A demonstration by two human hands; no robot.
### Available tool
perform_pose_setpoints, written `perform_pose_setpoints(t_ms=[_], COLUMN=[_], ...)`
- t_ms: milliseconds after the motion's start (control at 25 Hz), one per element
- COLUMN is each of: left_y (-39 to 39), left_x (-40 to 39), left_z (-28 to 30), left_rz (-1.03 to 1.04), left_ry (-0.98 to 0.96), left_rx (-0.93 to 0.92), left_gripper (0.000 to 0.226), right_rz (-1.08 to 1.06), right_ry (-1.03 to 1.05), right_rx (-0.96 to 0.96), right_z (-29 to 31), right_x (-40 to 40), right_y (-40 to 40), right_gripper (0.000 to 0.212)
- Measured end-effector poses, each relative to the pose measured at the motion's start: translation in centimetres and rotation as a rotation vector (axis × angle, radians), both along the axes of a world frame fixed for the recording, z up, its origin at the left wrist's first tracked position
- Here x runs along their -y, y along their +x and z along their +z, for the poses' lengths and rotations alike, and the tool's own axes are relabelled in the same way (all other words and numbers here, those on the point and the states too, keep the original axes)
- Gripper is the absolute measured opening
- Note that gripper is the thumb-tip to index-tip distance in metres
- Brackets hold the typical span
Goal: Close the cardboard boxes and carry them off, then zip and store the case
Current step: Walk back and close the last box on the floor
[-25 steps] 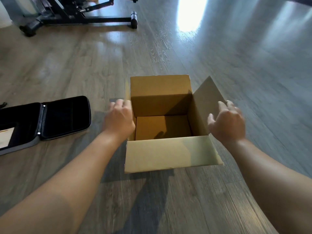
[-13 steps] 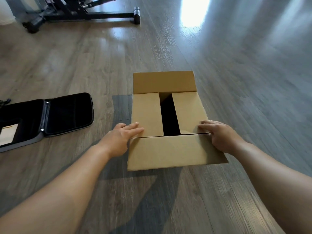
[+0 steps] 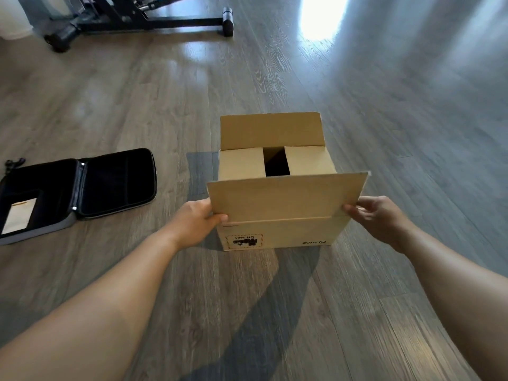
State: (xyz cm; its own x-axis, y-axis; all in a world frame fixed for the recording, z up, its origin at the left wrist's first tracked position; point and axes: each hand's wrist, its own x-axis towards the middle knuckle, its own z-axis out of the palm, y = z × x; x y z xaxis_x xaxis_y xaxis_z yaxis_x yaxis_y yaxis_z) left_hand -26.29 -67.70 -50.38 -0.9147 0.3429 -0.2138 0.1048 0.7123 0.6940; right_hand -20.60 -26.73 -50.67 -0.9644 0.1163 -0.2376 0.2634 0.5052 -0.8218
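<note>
Both hands are holding the near flap (image 3: 286, 198) of the cardboard box (image 3: 277, 210): the left hand (image 3: 196, 222) is curled round its left edge and the right hand (image 3: 380, 215) is pinching its right edge. Half a second ago the hands were laid flat on the 2 small side flaps (image 3: 242, 163), which had just been folded down, and the near flap was hanging out toward the bottom of the frame. Now the near flap has been lifted and is stood almost upright, while the far flap (image 3: 270, 130) is still stood up at the back. A dark gap can be seen between the 2 side flaps. So the box is judged to be about half closed, with 2 big flaps left to be folded down before it can be carried off. The box is set on the wood floor (image 3: 137, 92) in the middle of the frame. Its open top is pointed up, its printed side is faced toward the bottom of the frame, and its long side is run from left to right. The black case (image 3: 79, 188) is lying open and unzipped at the left of the frame, well apart from the box. A black metal stand (image 3: 143, 20) is seen at the upper left.
</note>
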Motion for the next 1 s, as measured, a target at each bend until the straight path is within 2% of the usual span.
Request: perform_pose_setpoints(t_ms=[40, 120, 200, 240, 320, 360, 400, 440, 560, 640, 840, 1000], left_y=[0.2, 0.3, 0.4, 0.3, 0.0, -0.1, -0.1, 0.0, 0.7, 1.2, 2.2, 3.5], left_x=[-0.6, -1.9, -3.0, -3.3, -3.7, -3.7, -3.5, -3.1, -1.1, -0.6, -1.2, -2.0], left_z=[0.0, 0.1, 0.1, 0.1, 0.3, 0.4, 0.3, 0.1, -0.2, -0.3, -0.3, -0.5], left_rz=[0.056, 0.132, 0.137, 0.132, 0.105, 0.090, 0.076, 0.072, 0.043, -0.055, -0.190, -0.239], left_ry=[0.037, 0.079, -0.065, -0.157, -0.266, -0.291, -0.298, -0.289, -0.209, -0.229, -0.167, -0.185], left_rx=[-0.006, -0.039, -0.103, -0.120, -0.106, -0.084, -0.078, -0.072, -0.003, 0.041, 0.004, 0.056], left_gripper=[0.026, 0.046, 0.064, 0.066, 0.043, 0.027, 0.024, 0.033, 0.089, 0.098, 0.103, 0.103], right_rz=[-0.065, -0.158, -0.133, -0.074, 0.014, 0.010, -0.004, -0.010, -0.031, -0.075, -0.261, -0.442], right_ry=[0.037, 0.172, 0.381, 0.485, 0.593, 0.591, 0.579, 0.572, 0.584, 0.606, 0.573, 0.245], right_rx=[-0.030, -0.054, -0.019, -0.006, -0.004, -0.013, -0.034, -0.073, -0.186, -0.204, 0.018, 0.032], right_z=[-0.1, 0.1, 0.8, 0.9, 0.7, 0.7, 0.5, 0.3, -0.5, -0.8, -0.4, 0.1], right_x=[0.5, 1.7, 3.1, 3.8, 4.6, 4.7, 4.8, 4.7, 3.6, 2.8, 2.1, 1.6], right_y=[-0.3, -1.1, -1.8, -1.9, -1.7, -1.3, -0.7, -0.2, 1.5, 2.0, -0.6, -2.3], right_gripper=[0.019, 0.046, 0.067, 0.067, 0.057, 0.051, 0.044, 0.037, 0.017, 0.009, 0.024, 0.038])
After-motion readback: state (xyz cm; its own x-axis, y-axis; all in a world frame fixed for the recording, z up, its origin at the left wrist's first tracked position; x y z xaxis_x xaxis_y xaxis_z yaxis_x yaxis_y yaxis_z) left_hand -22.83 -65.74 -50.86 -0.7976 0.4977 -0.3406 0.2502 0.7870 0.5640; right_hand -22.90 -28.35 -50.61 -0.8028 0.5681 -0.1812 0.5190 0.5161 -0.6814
